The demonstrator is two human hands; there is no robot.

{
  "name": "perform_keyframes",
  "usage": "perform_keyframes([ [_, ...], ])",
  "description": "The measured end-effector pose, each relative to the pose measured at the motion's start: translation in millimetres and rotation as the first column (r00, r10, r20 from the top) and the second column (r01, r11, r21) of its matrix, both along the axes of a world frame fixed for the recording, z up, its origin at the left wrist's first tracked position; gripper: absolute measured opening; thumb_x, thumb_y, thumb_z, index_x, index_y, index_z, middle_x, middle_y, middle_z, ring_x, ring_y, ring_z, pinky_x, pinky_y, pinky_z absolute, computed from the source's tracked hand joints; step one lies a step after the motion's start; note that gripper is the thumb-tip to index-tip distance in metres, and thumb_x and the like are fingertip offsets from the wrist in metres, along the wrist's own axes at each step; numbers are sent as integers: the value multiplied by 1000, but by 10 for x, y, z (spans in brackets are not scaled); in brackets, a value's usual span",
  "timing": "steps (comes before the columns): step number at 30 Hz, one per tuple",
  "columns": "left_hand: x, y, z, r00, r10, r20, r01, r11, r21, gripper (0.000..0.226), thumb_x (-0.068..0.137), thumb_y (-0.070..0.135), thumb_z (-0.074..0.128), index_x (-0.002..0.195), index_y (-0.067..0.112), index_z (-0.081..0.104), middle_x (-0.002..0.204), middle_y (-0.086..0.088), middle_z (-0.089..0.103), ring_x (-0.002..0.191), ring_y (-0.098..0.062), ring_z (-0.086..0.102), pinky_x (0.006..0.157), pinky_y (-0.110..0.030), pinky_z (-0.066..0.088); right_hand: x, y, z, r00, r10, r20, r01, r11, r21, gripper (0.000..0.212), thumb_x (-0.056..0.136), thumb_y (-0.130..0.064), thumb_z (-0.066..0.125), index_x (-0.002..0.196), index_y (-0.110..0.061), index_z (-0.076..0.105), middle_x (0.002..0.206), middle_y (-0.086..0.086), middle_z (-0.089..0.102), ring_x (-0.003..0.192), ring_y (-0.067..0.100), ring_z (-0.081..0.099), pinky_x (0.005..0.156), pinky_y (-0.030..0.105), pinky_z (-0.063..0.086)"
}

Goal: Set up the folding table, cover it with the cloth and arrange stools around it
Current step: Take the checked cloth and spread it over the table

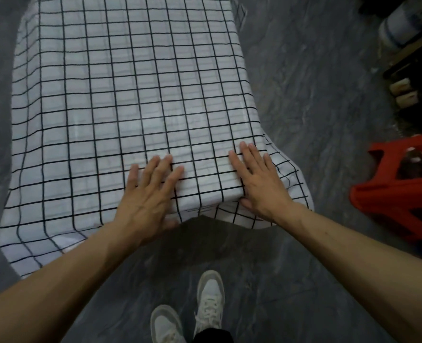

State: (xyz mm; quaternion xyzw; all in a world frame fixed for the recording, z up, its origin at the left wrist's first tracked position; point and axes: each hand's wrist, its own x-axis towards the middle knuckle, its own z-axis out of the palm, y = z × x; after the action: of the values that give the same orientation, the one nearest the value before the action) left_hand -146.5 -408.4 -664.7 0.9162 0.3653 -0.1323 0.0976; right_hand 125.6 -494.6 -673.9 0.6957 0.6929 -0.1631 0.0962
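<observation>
The cloth (130,100), white with a black grid, fills the upper left and centre of the frame, draped over the table, which it hides entirely; its long axis runs from the near edge at frame centre up toward the top. Both hands lie flat on it at that near edge: the left hand (150,191) at centre, fingers straight and slightly spread, and the right hand (259,181) just to its right, fingers likewise spread and its thumb tucked under the edge where the cloth breaks over the corner. Neither pinches the fabric; they press and smooth it. The cloth hangs lower at the lower left than at the near right corner, so it may want a small pull rightward. The stools (403,189), a red stack, stand at the right edge of the frame, well apart from the table and on the right hand's side. Covering looks about done; judging by this, the stools come next, and the right hand is nearer.
</observation>
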Motion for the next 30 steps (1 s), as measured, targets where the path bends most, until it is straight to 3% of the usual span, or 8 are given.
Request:
perform_keyframes([
  [6,760,25,-3,985,-160,62,159,987,11,96,90,65,41,152,26,-21,158,-4,-32,145,-24,-30,121,-50,-7,137,-96,-49,985,-155,-69,158,987,31,111,87,-11,69,154,-24,-19,158,16,-32,149,36,-18,119,53,24],
  [9,881,56,-137,983,-181,25,181,983,-10,99,90,65,41,151,25,-25,157,-4,-34,144,-25,-32,120,-51,-9,183,-127,-77,961,-254,-109,253,967,-21,111,88,-8,66,152,-22,-24,158,17,-30,143,42,27,93,45,51],
  [12,863,29,-208,979,-203,6,203,979,13,102,89,66,42,150,22,-27,156,-6,-36,143,-27,-34,119,-54,-10,260,-165,-85,950,-296,-101,298,955,4,109,89,-2,60,150,-21,-28,162,21,6,106,37,61,78,43,53],
  [16,860,38,-212,980,-198,35,198,980,-7,101,89,69,39,151,22,-24,157,-6,-34,144,-27,-33,119,-53,-11,365,-237,-84,942,-335,27,335,942,12,88,93,-7,55,157,-13,-7,115,21,63,87,34,63,68,38,42],
  [19,852,39,-219,979,-200,40,200,980,-3,102,88,68,44,154,22,-19,160,-6,-29,146,-28,-28,120,-54,-8,406,-303,-128,928,-371,10,371,928,18,64,94,-15,56,151,-13,27,99,20,67,85,40,65,68,39,45],
  [23,857,32,-221,979,-201,20,201,980,3,104,87,64,49,154,22,-18,159,-6,-30,146,-27,-28,120,-54,-7,538,-408,-228,842,-484,-240,485,873,-59,20,87,-23,66,104,-13,65,97,14,69,90,35,64,71,38,51],
  [26,864,32,-220,980,-197,7,197,980,20,105,86,65,50,154,22,-18,160,-7,-28,146,-28,-27,120,-54,-6,678,-484,-258,783,-551,-289,534,834,-142,34,73,-36,75,99,-17,63,100,5,65,96,27,61,79,37,50],
  [30,865,34,-234,980,-199,-12,199,980,19,106,86,65,50,153,22,-19,160,-7,-29,146,-28,-28,120,-54,-6,754,-623,-200,767,-589,-254,576,807,-132,73,73,-47,79,135,-20,50,140,6,45,130,29,41,108,43,38],
])
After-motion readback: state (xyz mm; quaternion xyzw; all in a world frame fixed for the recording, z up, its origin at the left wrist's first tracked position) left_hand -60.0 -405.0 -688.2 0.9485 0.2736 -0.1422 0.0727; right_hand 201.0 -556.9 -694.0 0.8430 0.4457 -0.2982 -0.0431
